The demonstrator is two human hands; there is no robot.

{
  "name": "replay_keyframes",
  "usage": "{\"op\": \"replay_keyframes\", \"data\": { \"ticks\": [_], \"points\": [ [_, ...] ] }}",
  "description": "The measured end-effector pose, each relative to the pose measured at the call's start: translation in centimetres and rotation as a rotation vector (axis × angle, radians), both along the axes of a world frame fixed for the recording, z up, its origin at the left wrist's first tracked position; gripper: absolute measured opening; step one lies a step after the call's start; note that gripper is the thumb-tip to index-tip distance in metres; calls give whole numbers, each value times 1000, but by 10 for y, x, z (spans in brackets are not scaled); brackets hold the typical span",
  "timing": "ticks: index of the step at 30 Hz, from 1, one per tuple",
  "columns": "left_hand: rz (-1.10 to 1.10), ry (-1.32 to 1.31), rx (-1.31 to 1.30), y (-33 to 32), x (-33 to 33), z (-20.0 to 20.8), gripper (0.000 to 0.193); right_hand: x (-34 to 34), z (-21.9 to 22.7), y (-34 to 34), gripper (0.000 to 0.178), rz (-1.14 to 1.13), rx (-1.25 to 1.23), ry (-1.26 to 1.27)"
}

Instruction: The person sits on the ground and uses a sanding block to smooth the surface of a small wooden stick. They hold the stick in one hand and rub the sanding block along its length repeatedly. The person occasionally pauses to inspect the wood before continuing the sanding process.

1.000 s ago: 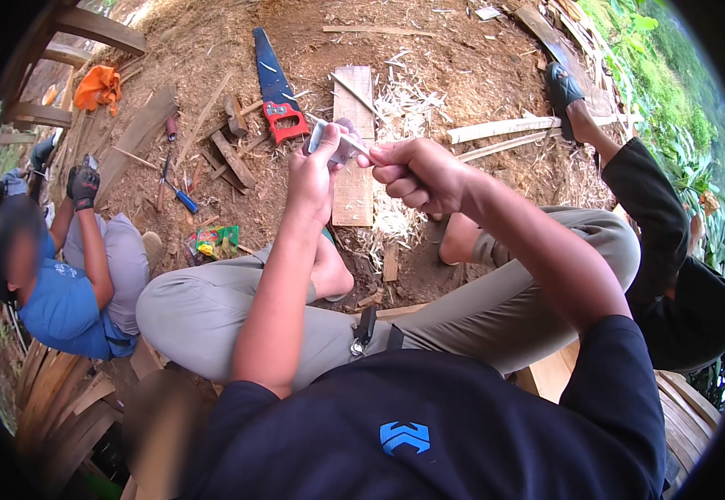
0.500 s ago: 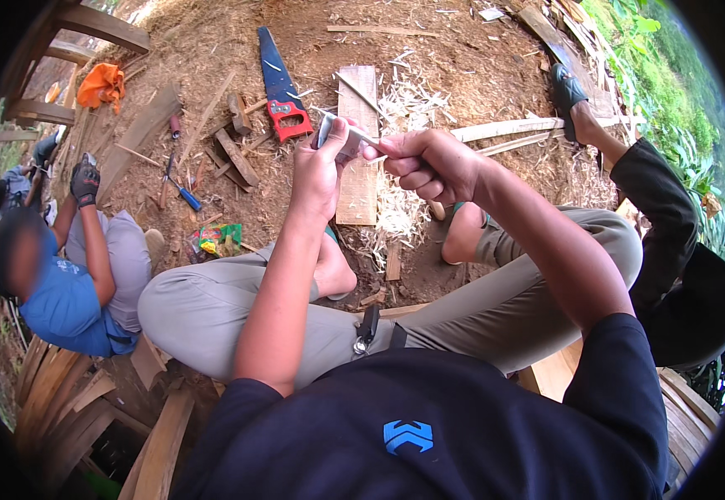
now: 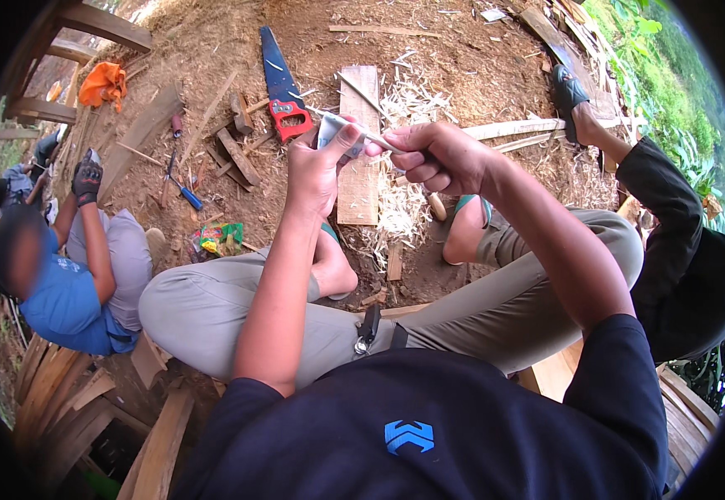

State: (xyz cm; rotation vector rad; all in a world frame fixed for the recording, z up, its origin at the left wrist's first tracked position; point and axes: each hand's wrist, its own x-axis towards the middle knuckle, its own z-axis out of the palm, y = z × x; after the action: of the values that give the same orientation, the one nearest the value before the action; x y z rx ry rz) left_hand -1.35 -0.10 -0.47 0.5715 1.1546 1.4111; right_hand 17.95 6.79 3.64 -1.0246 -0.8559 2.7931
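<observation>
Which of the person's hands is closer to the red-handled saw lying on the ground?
Left. The left hand sits just right of and below the saw handle in the picture; the right hand is farther right, past the plank.

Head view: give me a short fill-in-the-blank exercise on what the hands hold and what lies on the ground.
1. The left hand grips a small grey ____ by its sides.
2. The right hand holds a thin ____ across it.
3. The handsaw on the dirt has a ____ handle.
4. Pale wood ____ lie beside the plank.

Missing words: block; stick; red; shavings
</observation>
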Motion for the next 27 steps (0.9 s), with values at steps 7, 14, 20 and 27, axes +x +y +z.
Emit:
{"op": "replay_keyframes", "data": {
  "ticks": [7,14,20,27],
  "points": [
    [29,82,-90,3,2,-2,25,-15,-10,-19,17,-155,1334,-421],
    [-6,39,-149,-2,0,-5,23,-14,-11,-13,13,-130,280,-233],
    [67,81,-208,6,-4,0,20,-15,-29,-10,22,-75,1197,-400],
    [89,30,-152,1,-6,2,19,-17,-25,-20,22,-34,1111,-410]
  ]
}}
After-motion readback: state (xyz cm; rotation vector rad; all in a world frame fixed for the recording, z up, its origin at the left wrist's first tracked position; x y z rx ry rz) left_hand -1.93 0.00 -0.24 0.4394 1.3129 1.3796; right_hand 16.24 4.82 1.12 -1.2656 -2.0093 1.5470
